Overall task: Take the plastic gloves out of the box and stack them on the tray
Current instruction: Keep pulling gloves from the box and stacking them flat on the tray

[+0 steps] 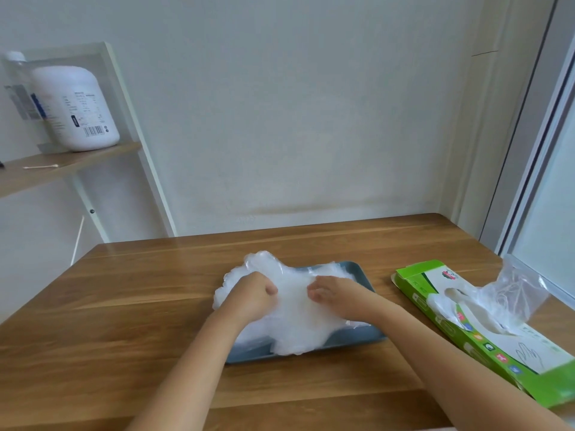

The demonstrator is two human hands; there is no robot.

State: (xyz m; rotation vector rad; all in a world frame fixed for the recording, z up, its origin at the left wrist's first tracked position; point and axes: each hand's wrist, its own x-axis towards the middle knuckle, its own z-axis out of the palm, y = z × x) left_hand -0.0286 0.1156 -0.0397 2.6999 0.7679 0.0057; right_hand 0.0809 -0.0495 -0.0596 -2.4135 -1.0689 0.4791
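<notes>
Wood table (124,306), plain wall behind. My left hand (252,295) n right hand (336,295) both pinch the gloves (295,325) heaped on the tray (364,273) mid-table, flattening step imo. Next: reach to the box (535,345) by right edge, pull another.

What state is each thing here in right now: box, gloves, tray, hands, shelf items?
green box, lying flat on the table, end flap open.
glove in its slot, half pulled out, crumpled upward.
tray, flat, mostly covered.
glove pile, heaped on the tray, spilling past its far left edge.
left hand, fingers curled into the glove pile.
right hand, fingers curled, pinching the glove pile.
white jug, upright on the shelf.
</notes>
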